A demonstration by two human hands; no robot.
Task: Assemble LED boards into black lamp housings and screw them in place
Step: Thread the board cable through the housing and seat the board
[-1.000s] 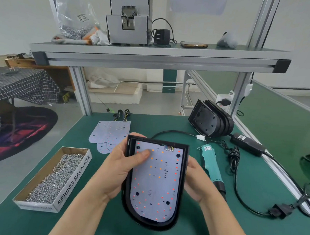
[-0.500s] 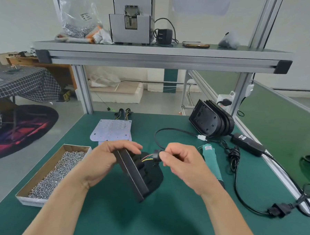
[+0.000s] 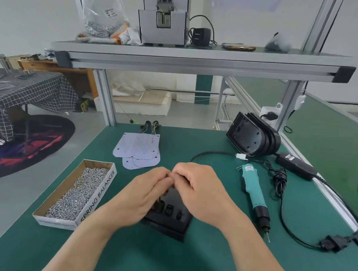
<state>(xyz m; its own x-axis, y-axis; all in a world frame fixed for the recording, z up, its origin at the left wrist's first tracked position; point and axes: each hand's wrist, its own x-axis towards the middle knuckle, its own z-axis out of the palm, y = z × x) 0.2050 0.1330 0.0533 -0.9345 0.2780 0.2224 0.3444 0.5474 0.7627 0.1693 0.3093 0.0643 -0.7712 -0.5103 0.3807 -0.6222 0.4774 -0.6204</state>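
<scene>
A black lamp housing [image 3: 169, 221] lies back side up on the green table [image 3: 209, 259], close in front of me. My left hand [image 3: 148, 196] curls over its far left part and grips it. My right hand [image 3: 200, 194] is curled beside the left, fingertips meeting the left hand's above the housing's far end, where it pinches the housing's wire plug, which the fingers mostly hide. A stack of pale LED boards [image 3: 140, 152] lies behind the hands. The LED board inside the housing is out of sight.
An open cardboard box of screws [image 3: 77, 194] sits to the left. A teal electric screwdriver [image 3: 254, 193] lies to the right with its black cable [image 3: 282, 213] and power adapter [image 3: 296, 166]. Several empty housings [image 3: 252, 137] lean at the back right. An aluminium shelf [image 3: 198, 61] runs overhead.
The housing with its LED board was turned over from face up and now lies back side up on the table. My right hand took the wire plug and both hands closed together over it.
</scene>
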